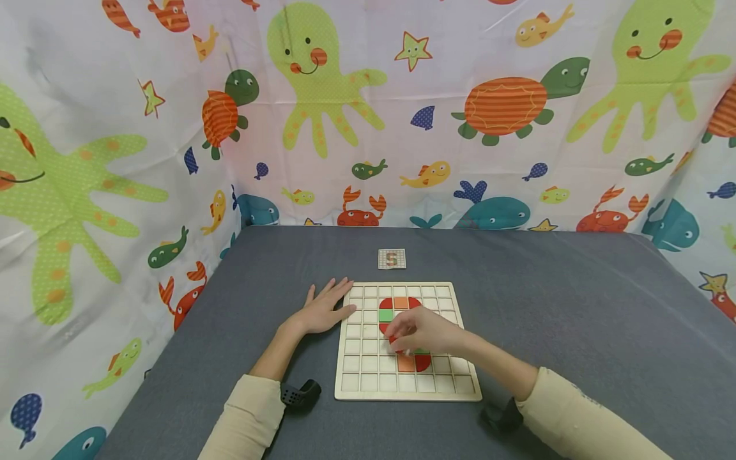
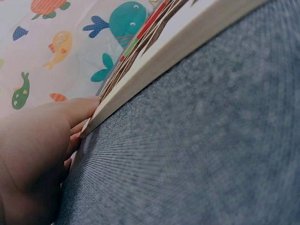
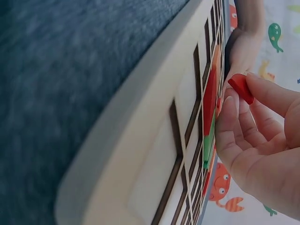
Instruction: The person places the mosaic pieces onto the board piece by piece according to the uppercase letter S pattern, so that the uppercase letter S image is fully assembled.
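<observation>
A square wooden grid board [image 1: 353,364] lies on the table with red, orange and green tiles set in its middle cells. My left hand [image 1: 324,310] rests at the board's upper left edge, fingers extended and thumb on the rim; the left wrist view shows the thumb [image 2: 86,108] against that edge. Over the middle of the grid, my right hand [image 1: 425,331] pinches a red tile [image 3: 241,89] with a curved side between thumb and fingertips. An orange tile [image 1: 406,363] and a red tile [image 1: 423,363] sit below the hand, which hides some of the central cells.
Behind the board lies a small card [image 1: 391,259] printed with a coloured pattern on a grid. A grey cloth [image 1: 575,319] covers the table. A curtain [image 1: 368,64] with sea animals hangs at the back and sides.
</observation>
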`<state>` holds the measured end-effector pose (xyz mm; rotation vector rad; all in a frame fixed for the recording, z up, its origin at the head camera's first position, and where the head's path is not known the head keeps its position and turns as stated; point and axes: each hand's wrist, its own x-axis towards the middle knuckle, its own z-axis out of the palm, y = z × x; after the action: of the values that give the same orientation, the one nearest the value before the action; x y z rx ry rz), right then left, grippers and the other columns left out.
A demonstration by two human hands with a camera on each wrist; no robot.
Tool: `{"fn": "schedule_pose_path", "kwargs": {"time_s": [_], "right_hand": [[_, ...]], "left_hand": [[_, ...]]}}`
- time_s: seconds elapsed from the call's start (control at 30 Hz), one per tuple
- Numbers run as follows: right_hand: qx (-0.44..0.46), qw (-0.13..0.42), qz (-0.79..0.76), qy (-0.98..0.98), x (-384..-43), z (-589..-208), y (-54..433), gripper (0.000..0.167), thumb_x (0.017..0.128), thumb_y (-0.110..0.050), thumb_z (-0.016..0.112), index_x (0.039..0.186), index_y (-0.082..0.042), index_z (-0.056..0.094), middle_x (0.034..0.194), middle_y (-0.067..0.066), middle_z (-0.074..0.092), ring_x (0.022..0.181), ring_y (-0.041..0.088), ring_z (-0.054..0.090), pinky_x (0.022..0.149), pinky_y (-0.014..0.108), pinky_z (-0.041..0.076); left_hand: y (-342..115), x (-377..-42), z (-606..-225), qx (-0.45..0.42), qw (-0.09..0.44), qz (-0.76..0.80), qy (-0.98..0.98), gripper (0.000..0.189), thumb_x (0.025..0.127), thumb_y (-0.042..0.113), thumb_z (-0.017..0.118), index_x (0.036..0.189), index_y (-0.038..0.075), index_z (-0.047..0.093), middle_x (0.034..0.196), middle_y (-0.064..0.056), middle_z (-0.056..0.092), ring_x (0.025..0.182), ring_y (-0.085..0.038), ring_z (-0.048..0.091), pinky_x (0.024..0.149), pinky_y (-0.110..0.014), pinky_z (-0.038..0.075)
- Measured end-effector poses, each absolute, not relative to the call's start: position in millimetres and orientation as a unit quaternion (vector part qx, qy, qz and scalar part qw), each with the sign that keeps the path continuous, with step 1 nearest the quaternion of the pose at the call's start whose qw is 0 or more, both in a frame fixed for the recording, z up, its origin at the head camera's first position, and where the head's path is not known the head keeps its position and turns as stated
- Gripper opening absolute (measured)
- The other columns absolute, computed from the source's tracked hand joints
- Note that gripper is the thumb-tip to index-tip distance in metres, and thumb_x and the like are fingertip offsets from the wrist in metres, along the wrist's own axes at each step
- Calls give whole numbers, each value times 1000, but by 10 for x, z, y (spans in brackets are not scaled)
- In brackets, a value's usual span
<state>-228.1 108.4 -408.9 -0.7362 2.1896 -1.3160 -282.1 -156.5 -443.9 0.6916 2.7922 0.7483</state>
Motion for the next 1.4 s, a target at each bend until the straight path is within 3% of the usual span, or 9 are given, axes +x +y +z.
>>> {"fn": "schedule_pose_path", "kwargs": {"time_s": [0.47, 1.4], "right_hand": [[-308, 213, -433, 820, -2226, -4123, 934, 11, 81, -3, 75, 91, -4, 72, 72, 0, 65, 66, 11, 57, 63, 23, 48], [-312, 154, -361, 865, -2132, -4082, 810, 6, 81, 0, 74, 84, -5, 74, 67, -6, 64, 63, 7, 55, 61, 24, 47]], "left_hand": [[-1557, -2840, -4445, 230, 87, 247, 937, 65, 100, 41, 47, 152, 9, 26, 156, -11, 20, 143, -32, 7, 108, -60, -7], [-1566, -2827, -4455, 235, 79, 255, 935, 64, 100, 39, 48, 151, 6, 28, 155, -14, 22, 143, -35, 8, 107, -62, -6]]}}
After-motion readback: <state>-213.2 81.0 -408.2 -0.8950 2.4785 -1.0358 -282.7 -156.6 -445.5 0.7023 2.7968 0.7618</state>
